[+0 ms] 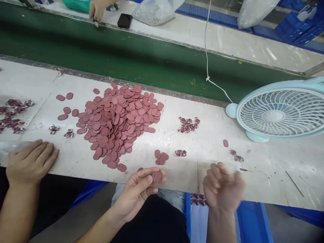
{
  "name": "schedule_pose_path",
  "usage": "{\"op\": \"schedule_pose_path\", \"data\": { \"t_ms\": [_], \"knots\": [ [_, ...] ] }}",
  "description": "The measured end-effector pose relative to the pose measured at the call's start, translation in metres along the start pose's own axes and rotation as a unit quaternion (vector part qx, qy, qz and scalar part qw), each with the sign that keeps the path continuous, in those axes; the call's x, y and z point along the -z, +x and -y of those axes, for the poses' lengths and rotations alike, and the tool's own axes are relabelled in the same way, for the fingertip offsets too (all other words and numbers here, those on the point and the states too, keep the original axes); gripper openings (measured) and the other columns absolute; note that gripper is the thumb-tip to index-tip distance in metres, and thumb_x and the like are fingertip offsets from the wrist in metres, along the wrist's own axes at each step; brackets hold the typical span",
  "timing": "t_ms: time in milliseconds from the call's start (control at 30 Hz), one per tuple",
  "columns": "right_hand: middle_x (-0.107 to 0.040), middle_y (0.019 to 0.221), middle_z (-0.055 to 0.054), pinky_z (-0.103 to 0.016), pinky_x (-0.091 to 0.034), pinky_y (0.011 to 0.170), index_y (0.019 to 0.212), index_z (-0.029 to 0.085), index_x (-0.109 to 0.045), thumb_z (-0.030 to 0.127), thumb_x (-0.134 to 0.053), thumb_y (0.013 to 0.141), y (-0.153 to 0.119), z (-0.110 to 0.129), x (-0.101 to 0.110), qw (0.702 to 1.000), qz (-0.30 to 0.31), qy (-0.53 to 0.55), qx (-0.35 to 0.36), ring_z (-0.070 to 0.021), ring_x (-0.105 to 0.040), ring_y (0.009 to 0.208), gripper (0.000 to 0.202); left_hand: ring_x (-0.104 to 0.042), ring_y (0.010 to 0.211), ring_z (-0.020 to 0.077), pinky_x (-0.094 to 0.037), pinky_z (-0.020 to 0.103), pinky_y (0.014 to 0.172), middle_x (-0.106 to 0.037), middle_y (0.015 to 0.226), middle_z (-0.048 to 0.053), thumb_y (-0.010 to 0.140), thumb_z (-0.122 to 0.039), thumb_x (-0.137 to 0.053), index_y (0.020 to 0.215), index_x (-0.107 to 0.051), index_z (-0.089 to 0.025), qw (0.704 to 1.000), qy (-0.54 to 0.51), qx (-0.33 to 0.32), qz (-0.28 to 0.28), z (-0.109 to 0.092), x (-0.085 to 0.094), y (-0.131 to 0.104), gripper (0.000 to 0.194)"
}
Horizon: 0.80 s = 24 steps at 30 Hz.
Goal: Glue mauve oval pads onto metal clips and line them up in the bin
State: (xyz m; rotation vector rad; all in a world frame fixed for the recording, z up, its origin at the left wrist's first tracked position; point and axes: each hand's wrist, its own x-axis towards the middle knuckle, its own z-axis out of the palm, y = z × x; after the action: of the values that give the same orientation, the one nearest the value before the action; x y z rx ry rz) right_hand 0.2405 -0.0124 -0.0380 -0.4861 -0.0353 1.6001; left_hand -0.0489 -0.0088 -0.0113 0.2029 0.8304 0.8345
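Between the thumb and fingers of my left hand [136,189] is a flat reddish-brown oval disc [157,176] with small holes in it, held just over the table's front edge. My right hand [222,185] is raised over the edge to the right, blurred, its fingers curled in; whatever they may hold is hidden. Just beyond it lie a small dark pointed tool [245,170] and a few small brown wired parts [236,155]. A few loose discs [161,157] and a little pile of wired parts [180,153] lie beyond my left hand.
A large heap of the same discs [118,121] covers the table's middle. More wired parts [188,124] lie right of it. A light-blue fan [273,116] stands at right, a thin stick [295,184] before it. Another person's hand [32,160] rests at left. Below is a blue bin [253,219].
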Motion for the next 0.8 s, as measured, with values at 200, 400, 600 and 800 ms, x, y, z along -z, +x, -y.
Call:
{"op": "schedule_pose_path", "data": {
  "t_ms": [200, 400, 600, 800],
  "knots": [
    [-0.060, 0.111, -0.011, -0.042, -0.056, 0.085, 0.130, 0.023, -0.068, 0.024, -0.055, 0.097, 0.035, -0.043, -0.035, 0.552, -0.015, -0.821, 0.146, -0.0246, -0.063, 0.097, 0.035, -0.074, 0.108, 0.0213, -0.059, 0.018, 0.074, -0.077, 0.122, 0.012, 0.093, -0.024, -0.070, 0.114, -0.077, -0.018, 1.000, -0.003, 0.011, 0.011, 0.002, -0.007, -0.001, 0.023],
    [-0.063, 0.106, -0.013, -0.046, -0.054, 0.087, 0.105, 0.019, -0.073, 0.026, -0.057, 0.093, 0.042, -0.027, -0.041, 0.467, -0.005, -0.871, 0.151, -0.0274, -0.064, 0.094, 0.021, -0.074, 0.107, 0.0230, -0.059, 0.019, 0.073, -0.077, 0.122, 0.013, 0.091, -0.023, -0.072, 0.112, -0.078, -0.018, 1.000, -0.010, 0.011, 0.018, 0.004, -0.009, -0.001, 0.022],
    [-0.072, 0.086, -0.006, -0.031, -0.059, 0.059, 0.097, 0.022, -0.071, 0.035, -0.071, 0.089, -0.016, -0.027, -0.062, 0.694, -0.097, -0.708, 0.080, -0.0203, -0.068, 0.072, 0.015, -0.073, 0.109, 0.0246, -0.058, 0.022, 0.076, -0.077, 0.123, 0.013, 0.086, -0.022, -0.078, 0.109, -0.079, -0.020, 1.000, -0.012, 0.008, 0.020, 0.008, -0.014, 0.001, 0.023],
    [-0.074, 0.080, -0.001, -0.024, -0.059, 0.058, 0.092, 0.026, -0.077, 0.027, -0.076, 0.088, -0.044, -0.062, -0.087, 0.812, -0.040, -0.583, 0.011, -0.0140, -0.069, 0.062, 0.005, -0.075, 0.097, 0.0215, -0.058, 0.024, 0.072, -0.080, 0.115, 0.011, 0.076, -0.021, -0.086, 0.100, -0.080, -0.020, 1.000, 0.021, 0.006, 0.016, 0.014, -0.023, 0.002, 0.025]
  ]
}}
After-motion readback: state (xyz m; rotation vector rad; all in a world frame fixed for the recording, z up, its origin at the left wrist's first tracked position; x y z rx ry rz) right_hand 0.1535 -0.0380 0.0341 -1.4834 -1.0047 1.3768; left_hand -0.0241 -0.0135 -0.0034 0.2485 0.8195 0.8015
